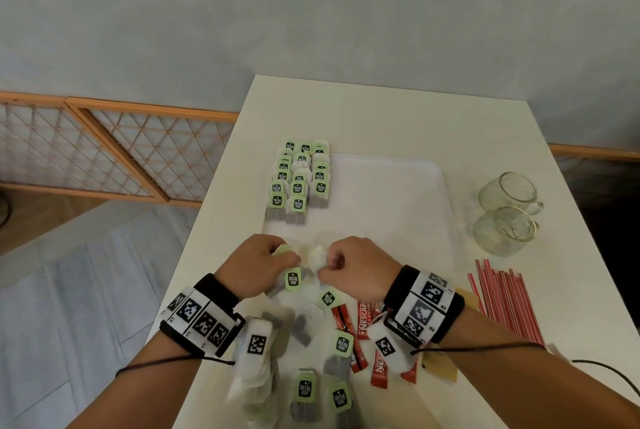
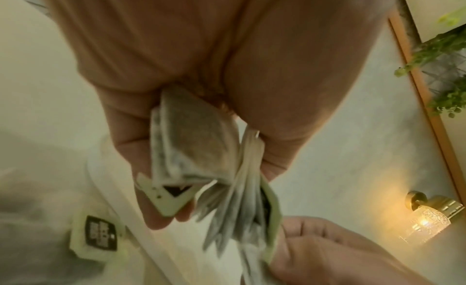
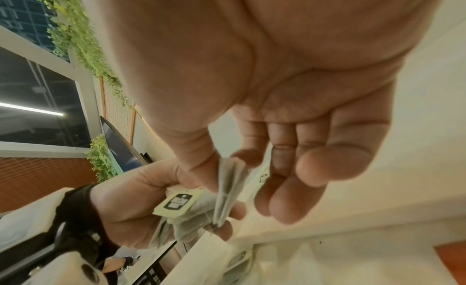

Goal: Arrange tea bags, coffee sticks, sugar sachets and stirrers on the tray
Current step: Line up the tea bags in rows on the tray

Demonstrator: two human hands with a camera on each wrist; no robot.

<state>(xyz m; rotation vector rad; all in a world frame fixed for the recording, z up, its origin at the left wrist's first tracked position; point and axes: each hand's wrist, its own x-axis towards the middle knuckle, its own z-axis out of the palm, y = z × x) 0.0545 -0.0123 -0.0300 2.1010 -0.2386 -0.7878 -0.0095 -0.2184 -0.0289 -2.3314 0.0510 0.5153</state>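
My left hand (image 1: 285, 257) grips a small stack of tea bags (image 2: 199, 157) just above the near edge of the white tray (image 1: 388, 196). My right hand (image 1: 325, 264) faces it, and its thumb and forefinger pinch one tea bag (image 3: 230, 186) at the edge of that stack. One green tag (image 1: 293, 279) dangles between the hands. Rows of tea bags (image 1: 299, 179) with green tags lie along the tray's left side. Loose tea bags (image 1: 341, 347) are scattered on the table under my wrists. Red coffee sticks (image 1: 363, 321) lie beside them, and red-striped stirrers (image 1: 505, 300) lie to the right.
Two glass mugs (image 1: 507, 191) (image 1: 502, 229) stand on the white table (image 1: 346, 110) to the right of the tray. Yellowish sachets (image 1: 441, 369) lie near my right wrist. The table's left edge drops to the floor beside a wooden lattice screen (image 1: 104, 148).
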